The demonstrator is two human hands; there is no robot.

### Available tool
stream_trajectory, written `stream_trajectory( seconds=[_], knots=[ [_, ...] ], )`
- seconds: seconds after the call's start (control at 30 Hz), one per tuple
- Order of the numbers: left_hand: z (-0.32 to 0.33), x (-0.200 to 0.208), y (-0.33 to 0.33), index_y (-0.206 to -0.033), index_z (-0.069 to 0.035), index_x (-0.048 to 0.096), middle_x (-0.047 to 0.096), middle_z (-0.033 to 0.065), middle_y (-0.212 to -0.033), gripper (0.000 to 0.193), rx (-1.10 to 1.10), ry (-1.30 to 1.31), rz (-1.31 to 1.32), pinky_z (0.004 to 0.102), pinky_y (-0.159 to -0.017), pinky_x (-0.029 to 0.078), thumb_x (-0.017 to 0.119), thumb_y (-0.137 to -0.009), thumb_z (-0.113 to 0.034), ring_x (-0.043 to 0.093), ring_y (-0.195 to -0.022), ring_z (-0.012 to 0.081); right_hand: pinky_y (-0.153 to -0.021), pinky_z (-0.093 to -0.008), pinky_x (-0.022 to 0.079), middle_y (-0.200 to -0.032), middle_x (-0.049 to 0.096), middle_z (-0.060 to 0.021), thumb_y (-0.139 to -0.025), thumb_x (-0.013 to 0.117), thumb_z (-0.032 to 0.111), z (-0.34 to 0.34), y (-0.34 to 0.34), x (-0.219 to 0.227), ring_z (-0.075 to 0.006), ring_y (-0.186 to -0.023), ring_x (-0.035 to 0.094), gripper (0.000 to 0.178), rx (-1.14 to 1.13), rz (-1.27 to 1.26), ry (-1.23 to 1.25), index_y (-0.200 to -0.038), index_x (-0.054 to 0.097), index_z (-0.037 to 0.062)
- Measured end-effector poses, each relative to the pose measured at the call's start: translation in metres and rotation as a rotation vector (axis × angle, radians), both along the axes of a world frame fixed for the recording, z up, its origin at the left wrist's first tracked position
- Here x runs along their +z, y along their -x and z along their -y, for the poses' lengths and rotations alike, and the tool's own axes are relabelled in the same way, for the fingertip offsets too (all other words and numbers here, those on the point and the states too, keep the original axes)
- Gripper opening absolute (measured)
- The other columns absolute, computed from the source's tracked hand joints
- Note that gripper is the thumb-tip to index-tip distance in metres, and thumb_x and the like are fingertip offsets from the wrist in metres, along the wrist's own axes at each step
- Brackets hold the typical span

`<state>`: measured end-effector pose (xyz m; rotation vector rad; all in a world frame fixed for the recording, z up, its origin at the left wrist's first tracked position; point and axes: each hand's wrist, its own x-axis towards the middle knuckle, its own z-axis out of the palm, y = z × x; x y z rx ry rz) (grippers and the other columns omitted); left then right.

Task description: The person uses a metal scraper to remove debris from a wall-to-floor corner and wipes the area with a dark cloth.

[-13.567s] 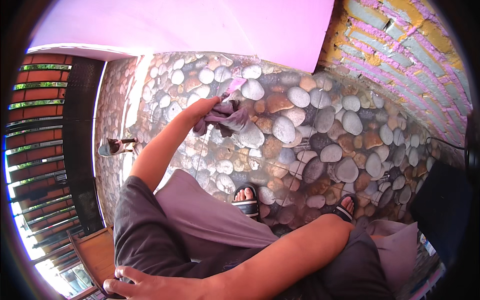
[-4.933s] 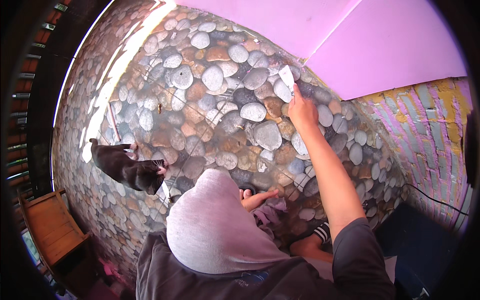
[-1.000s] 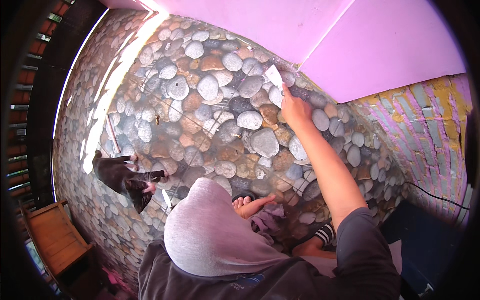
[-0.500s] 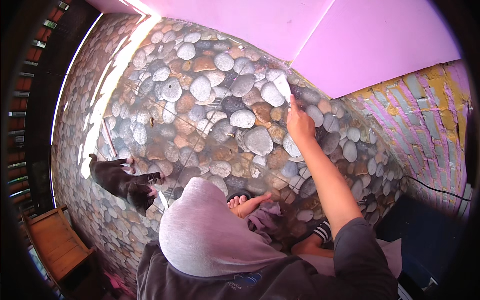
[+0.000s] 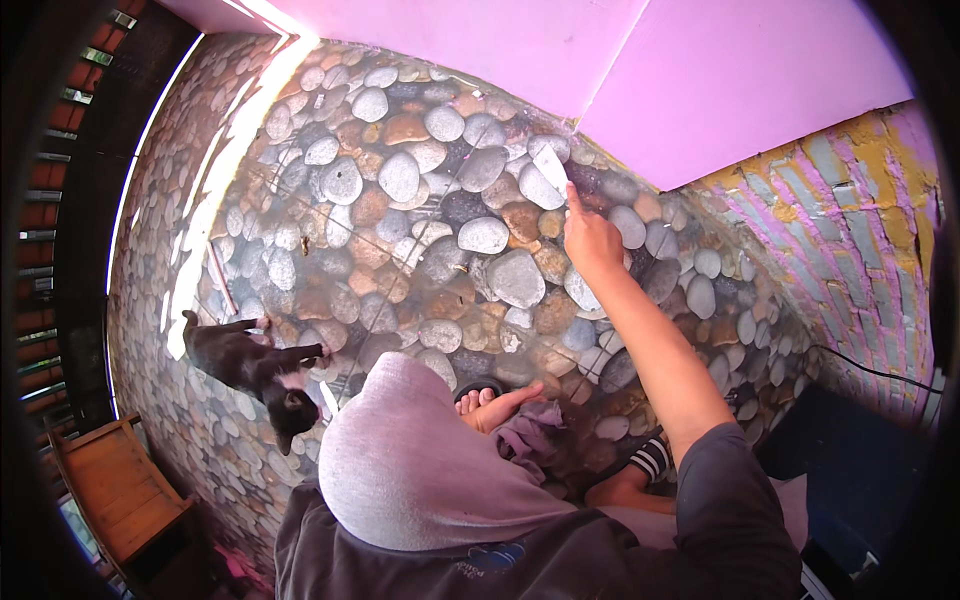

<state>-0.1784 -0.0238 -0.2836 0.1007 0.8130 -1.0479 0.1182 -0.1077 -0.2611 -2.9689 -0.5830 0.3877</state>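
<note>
My right hand (image 5: 592,243) reaches out over the pebble-patterned floor covering (image 5: 440,290), near the foot of the pink wall. Its index finger is stretched along a flat, pale blade-shaped tool (image 5: 549,168), and the other fingers are curled under. The tool's far end lies over a grey printed stone; its grip is hidden by the hand. My left hand is out of sight, behind or below the knee draped in pale grey cloth (image 5: 425,460).
A black and white cat (image 5: 245,365) stands at left, near a white strip (image 5: 328,400). Pink wall (image 5: 760,90) and painted brickwork (image 5: 830,210) bound the far right. A wooden piece of furniture (image 5: 120,490) is at lower left; a cable (image 5: 870,370) and dark box (image 5: 830,480) are at right.
My right hand has shifted slightly left, and the pale tool's tip has swung left with it. The cat has turned its head slightly.
</note>
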Motion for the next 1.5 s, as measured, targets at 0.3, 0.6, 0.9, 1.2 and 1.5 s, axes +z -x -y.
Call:
stream_trajectory(
  seconds=[0.3, 0.6, 0.9, 1.2, 1.5],
  knots=[
    [0.000, 0.002, -0.002, -0.132, -0.005, 0.049, 0.063, 0.0052, -0.118, 0.060, 0.023, 0.024, -0.016, 0.0278, -0.091, 0.045, 0.055, -0.095, -0.052, 0.060, -0.104, 0.0145, -0.062, -0.0465, 0.055, -0.080, 0.070, -0.0153, -0.094, 0.049, 0.022, -0.003, -0.003, 0.000, -0.0337, -0.070, 0.069, 0.060, 0.022, 0.012, 0.013, -0.151, 0.031, 0.0169],
    [-0.002, -0.020, 0.011, -0.134, -0.010, 0.048, 0.063, 0.0027, -0.117, 0.061, 0.026, 0.054, -0.036, 0.0244, -0.087, 0.044, 0.053, -0.094, -0.055, 0.058, -0.098, 0.0113, -0.064, -0.0462, 0.054, -0.081, 0.070, -0.0175, -0.096, 0.046, 0.024, -0.021, 0.012, 0.008, -0.0342, -0.072, 0.069, 0.057, 0.117, -0.061, 0.033, -0.151, 0.032, 0.0158],
    [0.006, -0.026, 0.012, -0.123, -0.014, 0.056, 0.065, -0.0023, -0.104, 0.052, 0.034, 0.061, -0.075, 0.0224, -0.076, 0.045, 0.055, -0.093, -0.057, 0.057, -0.083, 0.0079, -0.062, -0.0501, 0.051, -0.077, 0.067, -0.0199, -0.096, 0.048, 0.023, 0.021, 0.060, -0.001, -0.0385, -0.070, 0.066, 0.055, 0.104, -0.092, -0.237, -0.148, 0.033, 0.0110],
    [-0.011, 0.006, -0.011, -0.138, -0.010, 0.046, 0.058, 0.0107, -0.130, 0.050, 0.222, 0.098, 0.089, 0.0305, -0.100, 0.044, 0.045, -0.101, -0.044, 0.056, -0.116, 0.0197, -0.068, -0.0475, 0.049, -0.077, 0.065, -0.0239, -0.097, 0.049, 0.019, 0.028, 0.110, 0.024, -0.0416, -0.074, 0.065, 0.038, -0.130, -0.344, -0.570, -0.130, 0.042, 0.0022],
    [-0.043, 0.049, -0.106, -0.139, -0.006, 0.046, 0.054, 0.0119, -0.133, 0.059, 0.290, -0.566, 0.660, 0.0324, -0.104, 0.042, 0.037, -0.102, -0.050, 0.053, -0.122, 0.0201, -0.074, -0.0467, 0.049, -0.099, 0.054, -0.0167, -0.092, 0.056, 0.016, 0.004, 0.126, 0.087, -0.0390, -0.089, 0.059, 0.017, -0.055, -0.099, -0.827, -0.103, 0.051, 0.0036]
  ],
)
